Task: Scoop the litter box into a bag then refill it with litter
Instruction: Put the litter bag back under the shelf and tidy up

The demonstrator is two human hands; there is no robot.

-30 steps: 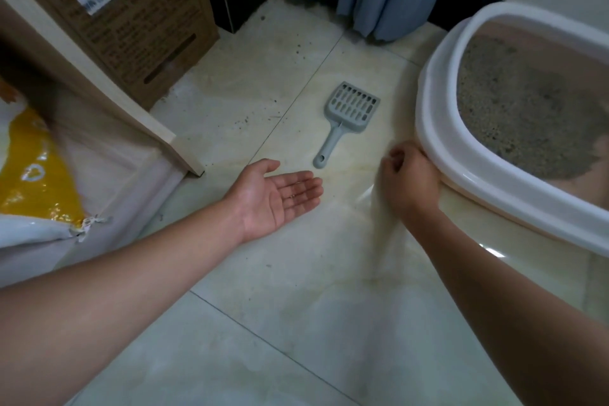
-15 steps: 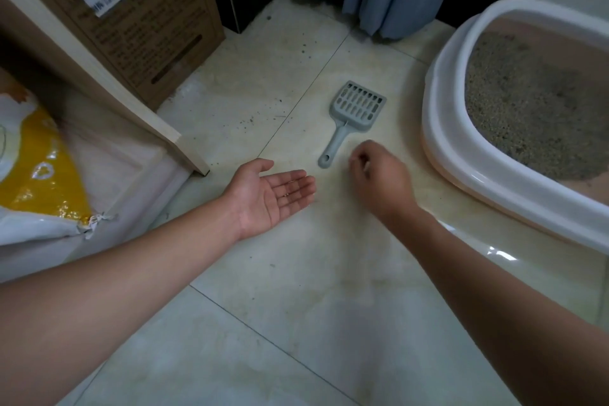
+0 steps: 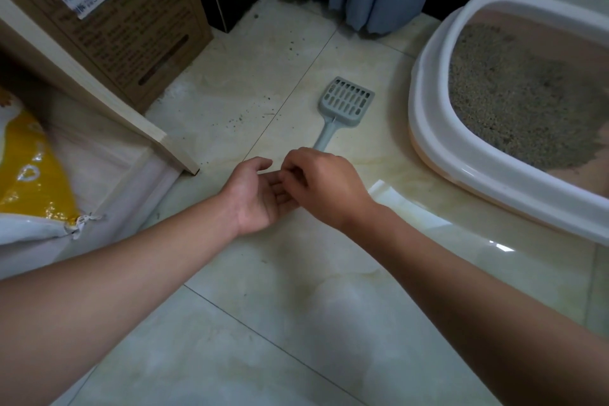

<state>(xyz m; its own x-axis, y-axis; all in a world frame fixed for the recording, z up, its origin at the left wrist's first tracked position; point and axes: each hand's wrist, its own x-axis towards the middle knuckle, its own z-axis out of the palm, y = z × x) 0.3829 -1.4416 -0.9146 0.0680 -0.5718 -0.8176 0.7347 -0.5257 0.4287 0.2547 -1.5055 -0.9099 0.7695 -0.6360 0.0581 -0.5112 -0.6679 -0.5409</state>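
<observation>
L hand [image 3: 253,199]: palm up, fingers relaxed, mid floor [image 3: 296,306].
R hand [image 3: 326,186]: fingers curled onto L palm; pinch unclear.
Scoop [image 3: 346,102]: flat on floor, just beyond hands.
Litter box [image 3: 428,132]: far right.
Bag [image 3: 402,204]: clear, beside box.

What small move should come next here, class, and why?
Probably reach the right hand forward and grip the scoop by its handle. The scoop lies untouched on the floor just beyond both hands. The right hand's fingers only touch the left hand. The litter box holds litter, and the bag lies beside it.
</observation>
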